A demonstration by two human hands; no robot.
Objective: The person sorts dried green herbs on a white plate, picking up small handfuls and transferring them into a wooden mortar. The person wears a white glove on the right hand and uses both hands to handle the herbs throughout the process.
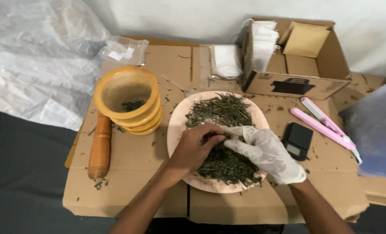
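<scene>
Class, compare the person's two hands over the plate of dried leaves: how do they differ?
The right hand wears a white glove; the left hand is bare. The right hand lies with fingers stretched out leftward; the left hand's fingers are curled, pinching something. Both rest over the dried leaves on the pink plate, fingertips meeting.

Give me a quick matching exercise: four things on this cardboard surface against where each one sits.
Things:
1. wooden pestle
2. small black scale
3. pink sealer
4. dried leaves

Places:
A. heaped on the pink plate, under both hands
B. lying left of the plate, below the yellow mortar
C. far right, beyond the scale
D. just right of the plate, beside the gloved right hand

Pairs: 1-B, 2-D, 3-C, 4-A
</scene>
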